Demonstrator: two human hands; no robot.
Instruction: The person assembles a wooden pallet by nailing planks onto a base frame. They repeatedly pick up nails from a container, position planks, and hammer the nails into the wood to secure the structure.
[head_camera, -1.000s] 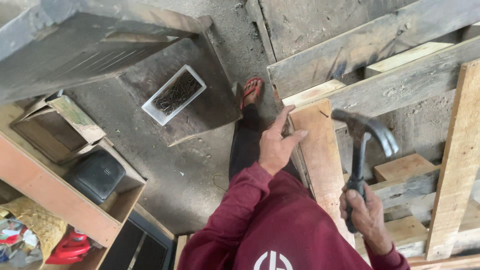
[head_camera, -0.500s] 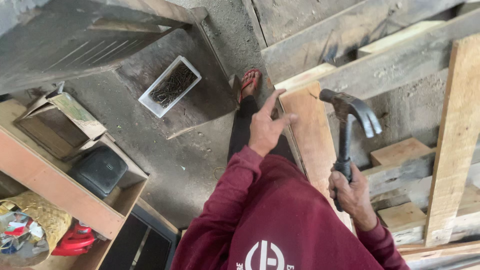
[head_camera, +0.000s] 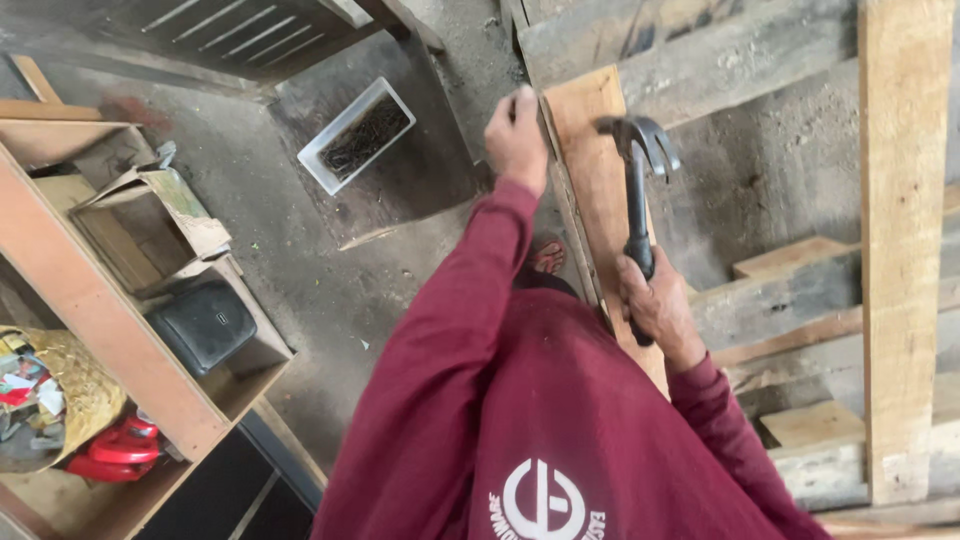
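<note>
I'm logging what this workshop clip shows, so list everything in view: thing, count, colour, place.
plank: one, pale orange-brown, centre, under the hammer head.
claw hammer: one, dark grey, over the plank.
tray of nails: one, white, on the dark slab, upper left.
pallet boards: several, weathered, right.
wooden shelf: one, brown, left.
cardboard box: one, open, on the shelf.
black case: one, on the shelf.
left hand: at the plank's edge.
right hand: grips the hammer handle.

The rough grey concrete floor (head_camera: 300, 230) looks dusty. A brown wooden shelf (head_camera: 90, 300) stands at the left, with a torn cardboard box (head_camera: 150, 215) and a small black case (head_camera: 203, 325) on it. Something red (head_camera: 110, 455), maybe plastic, sits lower down.
</note>
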